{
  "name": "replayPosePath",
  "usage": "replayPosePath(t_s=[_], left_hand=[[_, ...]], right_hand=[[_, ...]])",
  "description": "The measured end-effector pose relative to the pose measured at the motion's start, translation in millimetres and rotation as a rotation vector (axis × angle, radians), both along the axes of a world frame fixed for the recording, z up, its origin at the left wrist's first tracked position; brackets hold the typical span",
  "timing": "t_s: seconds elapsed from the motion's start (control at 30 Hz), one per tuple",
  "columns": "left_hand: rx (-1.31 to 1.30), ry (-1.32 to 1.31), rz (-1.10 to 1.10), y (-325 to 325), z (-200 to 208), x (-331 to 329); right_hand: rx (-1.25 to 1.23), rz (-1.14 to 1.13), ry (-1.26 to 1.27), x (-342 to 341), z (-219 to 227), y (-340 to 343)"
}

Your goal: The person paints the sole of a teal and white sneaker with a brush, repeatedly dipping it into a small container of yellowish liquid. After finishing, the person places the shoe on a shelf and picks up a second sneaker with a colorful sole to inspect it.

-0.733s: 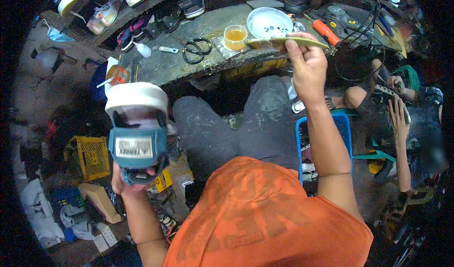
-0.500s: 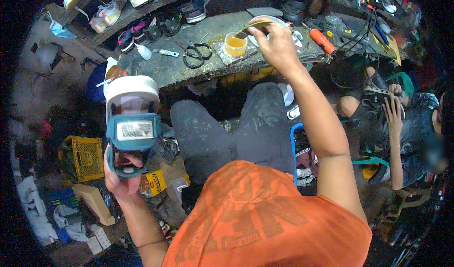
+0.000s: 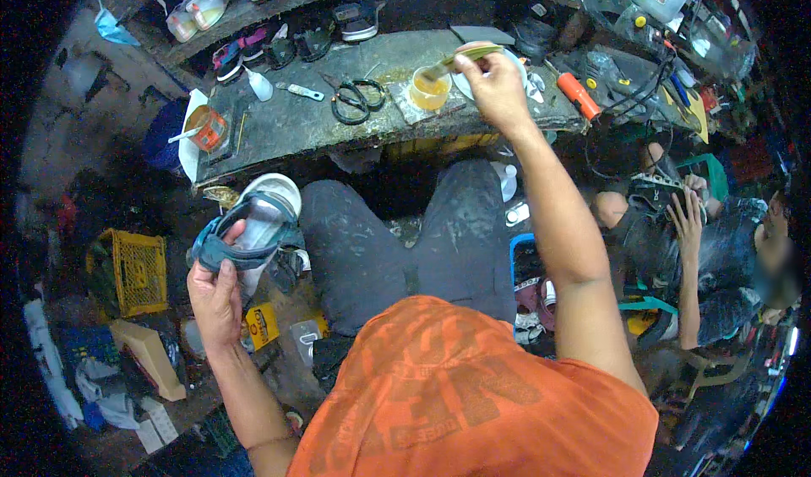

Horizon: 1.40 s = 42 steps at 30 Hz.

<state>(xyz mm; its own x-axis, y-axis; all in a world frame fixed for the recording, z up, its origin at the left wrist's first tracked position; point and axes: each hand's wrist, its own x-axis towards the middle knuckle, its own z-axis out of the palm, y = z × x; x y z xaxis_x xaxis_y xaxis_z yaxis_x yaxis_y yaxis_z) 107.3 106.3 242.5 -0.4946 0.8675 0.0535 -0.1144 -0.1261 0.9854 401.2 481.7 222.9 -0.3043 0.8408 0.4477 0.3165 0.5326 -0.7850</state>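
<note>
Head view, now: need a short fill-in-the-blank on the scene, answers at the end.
1. The left hand holds an open, strapped ____.
2. The right hand holds a bristled ____ at the cup.
3. On the bench, the scissors lie to the ____ of the cup.
4. The person's shirt is ____.

Missing words: sandal; brush; left; orange.

The view is dim — dark beneath the workbench (image 3: 283, 130), its edge lens-bent — with grainy, black corners.
</note>
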Motion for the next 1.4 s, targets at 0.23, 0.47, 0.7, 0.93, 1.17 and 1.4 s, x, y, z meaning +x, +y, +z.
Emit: replayPosePath(t_s=[0.23, 0.47, 0.7, 0.93, 1.17, 1.4], left_hand=[[0.223, -0.799, 0.058, 0, -14, 2], [0.317, -1.131, 0.074, 3, -43, 14], [0.351, -1.063, 0.027, 20, -31, 39], [0.488, -1.2, -0.235, 42, -45, 53], [0.421, -1.217, -0.138, 56, -35, 78], [0.507, -1.163, -0.443, 59, -30, 79]], right_hand=[[-0.031, 0.011, 0.291, 12, -16, 4], [-0.197, -0.003, 0.204, 21, -21, 0], [-0.546, 0.063, 0.231, 32, -12, -5], [-0.687, 0.42, 0.775, 28, 40, -103], [-0.46, 0.565, 0.798, 14, 75, -159], [-0.403, 0.539, 0.705, 17, 85, -165]])
